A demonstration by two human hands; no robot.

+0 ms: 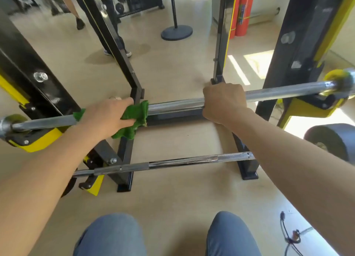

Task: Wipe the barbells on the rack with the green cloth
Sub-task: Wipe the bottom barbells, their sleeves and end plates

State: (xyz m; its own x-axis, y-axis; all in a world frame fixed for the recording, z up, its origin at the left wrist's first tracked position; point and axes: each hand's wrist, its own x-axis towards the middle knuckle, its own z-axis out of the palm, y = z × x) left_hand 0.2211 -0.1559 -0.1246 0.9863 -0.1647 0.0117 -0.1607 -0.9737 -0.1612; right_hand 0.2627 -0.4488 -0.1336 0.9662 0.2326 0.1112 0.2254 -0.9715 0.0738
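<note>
my left hand (pixel 107 115) was closed around the green cloth (pixel 134 119), wrapping it onto the upper barbell (pixel 176 107) for full contact. my right hand (pixel 224 102) gripped the bare shaft, likely to stop rotation. the lower barbell (pixel 172 162) sat untouched on the rack (pixel 44 94).

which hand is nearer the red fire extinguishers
Right. The right hand grips the upper barbell below the fire extinguishers at the far wall; the left hand, holding the green cloth, is further over to the left.
</note>
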